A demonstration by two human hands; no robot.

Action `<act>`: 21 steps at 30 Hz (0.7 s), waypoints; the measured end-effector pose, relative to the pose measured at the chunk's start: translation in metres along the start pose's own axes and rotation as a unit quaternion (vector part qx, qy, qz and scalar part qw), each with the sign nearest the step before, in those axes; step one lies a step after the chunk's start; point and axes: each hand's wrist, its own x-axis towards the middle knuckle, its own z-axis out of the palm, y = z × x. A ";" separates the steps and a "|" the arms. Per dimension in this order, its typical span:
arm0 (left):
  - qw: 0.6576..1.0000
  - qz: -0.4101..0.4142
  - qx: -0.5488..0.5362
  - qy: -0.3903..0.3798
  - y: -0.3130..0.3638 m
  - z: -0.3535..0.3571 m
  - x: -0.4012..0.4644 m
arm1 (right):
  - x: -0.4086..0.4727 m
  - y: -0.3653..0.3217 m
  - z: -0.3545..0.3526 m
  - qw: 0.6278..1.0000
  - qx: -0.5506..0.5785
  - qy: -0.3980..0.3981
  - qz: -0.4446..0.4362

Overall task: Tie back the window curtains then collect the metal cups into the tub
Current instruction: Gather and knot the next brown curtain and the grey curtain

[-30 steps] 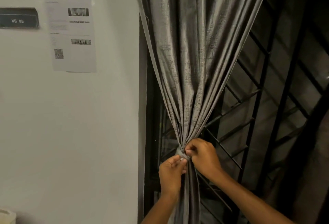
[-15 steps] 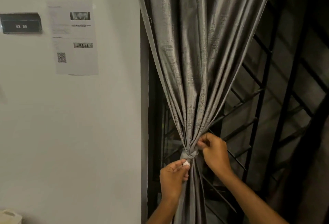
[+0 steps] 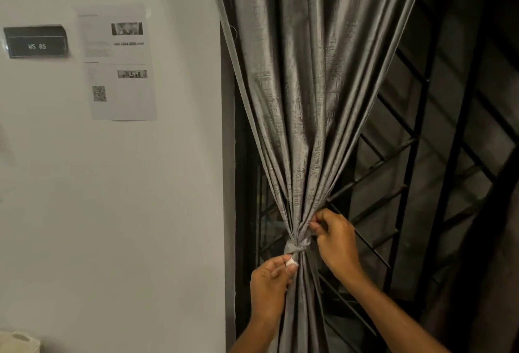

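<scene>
White wall (image 3: 112, 212) fills the left of the scene, carrying a dark plaque (image 3: 36, 42) reading "WS 05" and a printed sheet (image 3: 118, 62) with a QR code, its small text unreadable; right of it a grey curtain (image 3: 309, 86) hangs gathered before a black window grille (image 3: 407, 184). A tie band (image 3: 298, 245) cinches the curtain low down; the left hand (image 3: 271, 282) pinches the band's white end just below the knot; the right hand (image 3: 335, 240) pinches curtain folds just right of it.

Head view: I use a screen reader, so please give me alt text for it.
Two hands work at a knotted tie cinching a grey curtain: the left hand pinches a tie end below the knot, the right hand pinches fabric beside it. Behind is a dark window grille; a paper notice hangs on the white wall.
</scene>
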 end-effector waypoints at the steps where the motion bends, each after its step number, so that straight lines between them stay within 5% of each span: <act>1: 1.000 0.005 -0.003 -0.010 0.001 -0.001 0.000 | 0.004 0.002 -0.003 0.999 0.034 -0.029 0.008; 6: 0.998 0.042 0.054 -0.007 -0.002 -0.013 0.008 | 0.007 0.011 -0.012 0.949 0.285 -0.062 0.121; 8: 0.990 0.042 0.131 0.006 -0.011 -0.017 0.013 | -0.005 0.026 -0.003 0.915 0.334 -0.145 0.173; 11: 0.973 -0.001 0.217 -0.079 -0.034 -0.014 0.018 | -0.029 0.041 0.018 0.888 0.308 -0.272 0.206; 21: 0.953 0.012 0.297 -0.061 -0.074 0.013 0.017 | -0.071 0.042 0.068 0.946 0.165 -0.217 0.178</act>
